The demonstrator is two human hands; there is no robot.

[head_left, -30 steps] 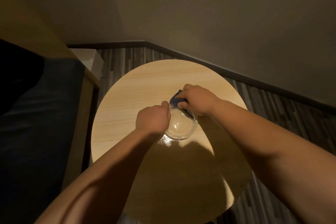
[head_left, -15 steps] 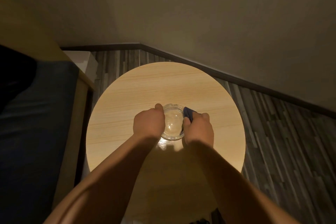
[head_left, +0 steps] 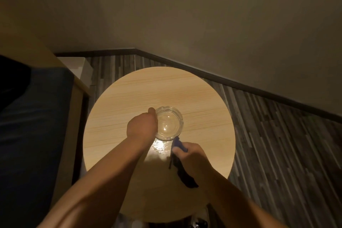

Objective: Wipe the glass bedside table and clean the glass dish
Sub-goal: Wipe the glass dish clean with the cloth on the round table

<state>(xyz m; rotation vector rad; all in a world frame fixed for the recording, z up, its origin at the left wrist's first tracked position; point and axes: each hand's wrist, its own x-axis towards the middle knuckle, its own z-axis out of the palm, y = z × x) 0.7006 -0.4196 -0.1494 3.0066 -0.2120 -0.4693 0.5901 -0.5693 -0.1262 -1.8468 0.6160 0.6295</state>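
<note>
- The glass dish (head_left: 168, 123), a round one with notches in its rim like an ashtray, is seen upright near the middle of the round table (head_left: 209, 109).
- The dish is held at its left side by the left hand (head_left: 142, 126), whose fingers are closed against the rim.
- A dark blue cloth (head_left: 178, 155) is clamped in the right hand (head_left: 190, 157), just beside the near edge of the dish; whether the cloth touches the glass cannot be told.
- Nothing is seen inside the dish: only a bright reflection at its bottom.
- A shiny, perhaps wet, patch (head_left: 160, 147) is seen on the table just in front of the dish.
- If the rim is pushed hard by the cloth, the dish could probably slide on this patch, because it is steadied from one side only.
- The hanging end of the cloth could be caught under the dish and tilt it.
</note>
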